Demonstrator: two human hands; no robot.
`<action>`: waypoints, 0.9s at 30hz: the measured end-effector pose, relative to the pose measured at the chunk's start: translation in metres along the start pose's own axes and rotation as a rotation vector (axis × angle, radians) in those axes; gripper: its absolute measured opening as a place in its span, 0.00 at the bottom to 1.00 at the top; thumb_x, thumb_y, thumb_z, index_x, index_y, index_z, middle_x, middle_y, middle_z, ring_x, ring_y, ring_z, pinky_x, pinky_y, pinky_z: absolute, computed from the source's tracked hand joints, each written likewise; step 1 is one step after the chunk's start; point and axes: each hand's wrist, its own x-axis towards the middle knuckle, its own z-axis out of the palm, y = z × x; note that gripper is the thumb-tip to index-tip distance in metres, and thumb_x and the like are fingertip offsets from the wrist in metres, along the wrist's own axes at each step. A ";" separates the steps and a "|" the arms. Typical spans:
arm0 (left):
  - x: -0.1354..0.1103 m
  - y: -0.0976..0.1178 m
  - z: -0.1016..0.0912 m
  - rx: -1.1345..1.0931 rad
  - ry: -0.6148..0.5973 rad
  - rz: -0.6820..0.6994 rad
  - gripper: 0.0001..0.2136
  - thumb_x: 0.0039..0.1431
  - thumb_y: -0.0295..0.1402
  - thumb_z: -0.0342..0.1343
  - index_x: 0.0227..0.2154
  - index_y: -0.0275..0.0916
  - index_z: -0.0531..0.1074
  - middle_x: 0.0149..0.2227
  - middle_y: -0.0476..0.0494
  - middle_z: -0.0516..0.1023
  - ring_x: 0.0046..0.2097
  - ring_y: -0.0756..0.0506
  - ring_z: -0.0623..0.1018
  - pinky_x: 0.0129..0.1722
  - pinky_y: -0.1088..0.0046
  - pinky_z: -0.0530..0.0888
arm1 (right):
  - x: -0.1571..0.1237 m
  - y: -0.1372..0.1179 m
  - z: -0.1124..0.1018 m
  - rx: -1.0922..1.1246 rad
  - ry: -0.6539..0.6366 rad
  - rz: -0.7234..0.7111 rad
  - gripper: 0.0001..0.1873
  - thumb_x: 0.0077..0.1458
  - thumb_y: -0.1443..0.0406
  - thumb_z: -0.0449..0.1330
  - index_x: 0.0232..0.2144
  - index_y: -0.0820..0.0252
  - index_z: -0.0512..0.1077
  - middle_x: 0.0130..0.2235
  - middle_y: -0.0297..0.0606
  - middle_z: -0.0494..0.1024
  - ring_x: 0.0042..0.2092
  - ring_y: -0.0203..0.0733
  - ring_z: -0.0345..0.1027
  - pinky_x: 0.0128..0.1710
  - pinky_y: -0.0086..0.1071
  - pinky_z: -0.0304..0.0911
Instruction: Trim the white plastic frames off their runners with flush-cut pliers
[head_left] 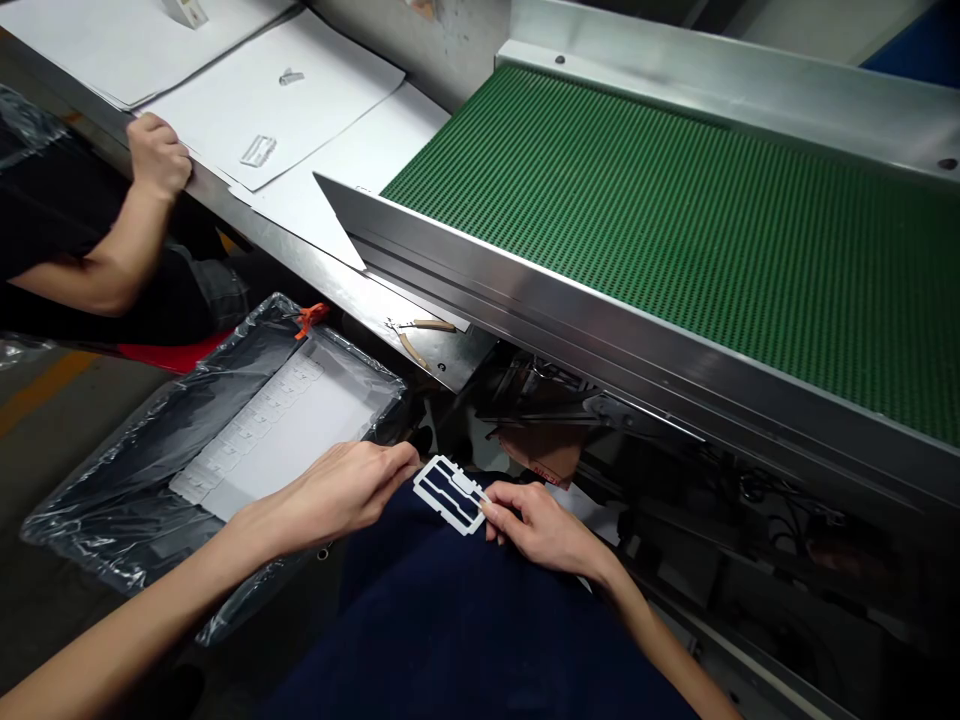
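A small white plastic frame piece with slotted openings hangs over my dark blue lap. My right hand pinches its right end between thumb and fingers. My left hand has its fingers curled together, the tips touching the piece's left corner. To the left stands a box lined with clear plastic film, holding a white sheet and a row of similar white pieces.
A green conveyor belt in a steel frame runs above my hands. White paper sheets with small parts lie on the bench. Cutters rest on the steel ledge. Another person's hand grips the bench edge at left.
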 end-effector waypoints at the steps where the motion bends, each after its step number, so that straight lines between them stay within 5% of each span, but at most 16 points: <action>1: -0.001 0.000 -0.001 -0.031 -0.011 -0.001 0.10 0.65 0.37 0.38 0.37 0.41 0.63 0.25 0.49 0.72 0.26 0.46 0.72 0.25 0.71 0.59 | 0.000 0.000 0.000 0.001 0.000 0.000 0.15 0.62 0.61 0.46 0.28 0.60 0.68 0.28 0.32 0.75 0.29 0.32 0.67 0.31 0.26 0.58; 18: 0.003 0.002 0.000 0.048 0.013 0.100 0.07 0.63 0.32 0.39 0.28 0.41 0.54 0.24 0.51 0.66 0.23 0.48 0.65 0.23 0.70 0.54 | 0.000 0.001 0.000 -0.015 -0.010 -0.015 0.16 0.62 0.61 0.46 0.29 0.60 0.69 0.28 0.32 0.75 0.29 0.32 0.66 0.31 0.26 0.58; 27: -0.008 0.009 -0.009 -0.463 -0.043 0.062 0.10 0.64 0.34 0.42 0.31 0.38 0.65 0.24 0.53 0.67 0.24 0.52 0.63 0.24 0.76 0.59 | 0.011 0.021 0.004 0.236 -0.088 -0.062 0.18 0.61 0.56 0.47 0.33 0.63 0.69 0.29 0.35 0.74 0.30 0.33 0.65 0.32 0.27 0.61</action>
